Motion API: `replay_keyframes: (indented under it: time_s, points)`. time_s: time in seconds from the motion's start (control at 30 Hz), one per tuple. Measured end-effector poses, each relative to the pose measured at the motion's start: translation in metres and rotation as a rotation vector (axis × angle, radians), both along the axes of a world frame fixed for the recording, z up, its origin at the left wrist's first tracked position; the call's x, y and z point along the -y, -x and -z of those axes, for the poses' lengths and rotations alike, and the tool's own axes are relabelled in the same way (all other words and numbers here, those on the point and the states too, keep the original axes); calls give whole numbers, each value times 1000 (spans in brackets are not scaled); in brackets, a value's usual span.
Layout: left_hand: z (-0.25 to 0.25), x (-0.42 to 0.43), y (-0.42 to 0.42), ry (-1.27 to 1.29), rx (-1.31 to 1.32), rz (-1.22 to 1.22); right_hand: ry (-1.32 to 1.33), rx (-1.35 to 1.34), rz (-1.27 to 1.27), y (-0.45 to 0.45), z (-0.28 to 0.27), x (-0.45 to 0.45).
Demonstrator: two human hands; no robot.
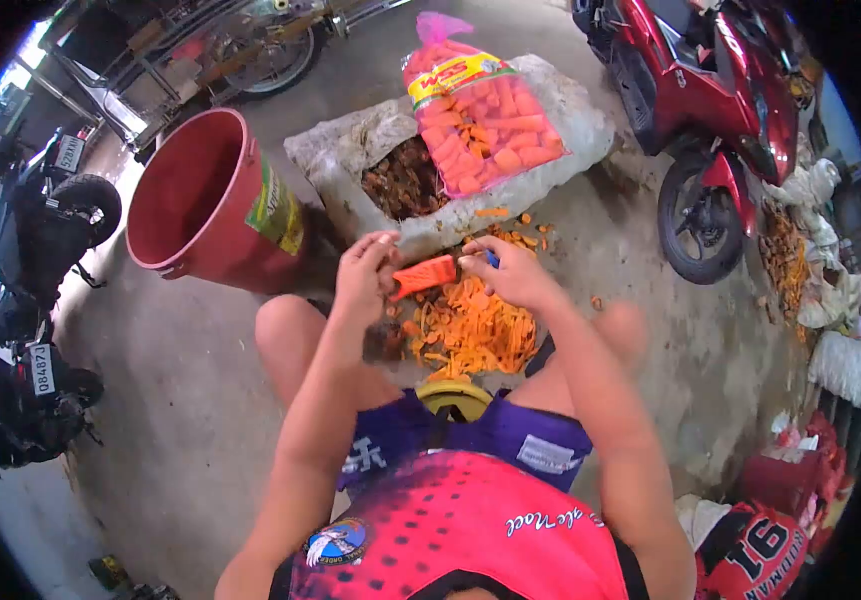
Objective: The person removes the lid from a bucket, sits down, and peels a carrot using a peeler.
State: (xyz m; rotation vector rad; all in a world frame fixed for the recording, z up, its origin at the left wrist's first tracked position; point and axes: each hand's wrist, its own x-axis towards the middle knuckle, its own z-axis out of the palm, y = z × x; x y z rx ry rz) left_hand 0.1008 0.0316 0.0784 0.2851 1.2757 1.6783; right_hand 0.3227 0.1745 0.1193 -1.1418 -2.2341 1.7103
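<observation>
My left hand [362,280] is closed on one end of a carrot [424,276], which lies crosswise between my hands. In my right hand [515,272] is a small tool with a blue handle [492,258]; its working end is hidden, so its kind cannot be told. The right fingertips are close to the carrot's other end. Below both hands, a heap of orange carrot peelings and trimmings [480,330] lies on the floor between my legs. Beyond the hands, a pink-tinted clear bag of peeled carrots [490,125] rests on a white sack [575,130].
Dark, soiled carrots [405,180] show in the sack's opening. A large red bucket [250,225] stands to the left. A red motorcycle [705,130] is parked at the right, with black motorcycles [40,240] at the left. I sit on a low yellow seat [455,400].
</observation>
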Motion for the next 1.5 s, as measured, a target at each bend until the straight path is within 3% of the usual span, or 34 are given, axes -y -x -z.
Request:
replay_keyframes:
  time_s: [0.13, 0.23, 0.3, 0.37, 0.47, 0.53, 0.57, 0.63, 0.7, 0.73, 0.8, 0.87, 0.97, 1.07, 1.17, 1.3, 1.33, 1.43, 1.47, 1.5]
  points:
    - [-10, -29, -34, -71, 117, 18, -274, -97, -152, 1, -26, -24]
    - [-2, -66, -34, -127, 209, 14, -301, -139, -154, 8, 4, -70]
    - [6, -100, -31, 40, 121, 71, -343, -145, -92, 9, 19, -101]
    - [12, -143, -14, 141, -22, 150, -466, -157, 17, 9, 40, -141]
    - [55, -216, 33, 208, -295, 253, -375, 7, 220, -8, 59, -189]
    - [76, -266, 50, 326, -410, 337, -289, -19, 312, -18, 40, -205]
    - [105, -297, 61, 386, -681, 348, -257, -34, 354, -21, 37, -216]
    - [131, -347, 74, 406, -1074, 410, -472, 41, 283, -35, 61, -232]
    - [162, -395, 87, 389, -1141, 375, -588, 153, 235, -42, 54, -235]
    - [173, -416, 90, 380, -1173, 361, -411, 243, 235, -39, 41, -236]
    - [183, -450, 94, 271, -931, 183, -421, 251, 194, -38, 40, -237]
    - [171, -471, 101, 262, -1016, 7, -408, 207, 161, -37, 42, -235]
    - [206, -484, 132, 339, -1834, -297, -367, 205, 96, -39, 46, -231]
    - [181, -476, 129, 605, -1773, 55, -339, 215, 46, -43, 52, -226]
    - [147, -487, 126, 889, -1694, 261, -352, 245, 17, -49, 59, -220]
    - [137, -494, 133, 967, -1762, 378, -354, 309, 0, -52, 60, -218]
    - [133, -494, 127, 965, -1765, 286, -373, 292, 3, -52, 61, -219]
    - [112, -499, 121, 1036, -1588, 563, -395, 264, 16, -49, 63, -220]
    - [144, -508, 144, 953, -1574, 527, -390, 272, 25, -46, 61, -220]
    - [126, -507, 135, 963, -1347, 505, -385, 278, 34, -43, 57, -221]
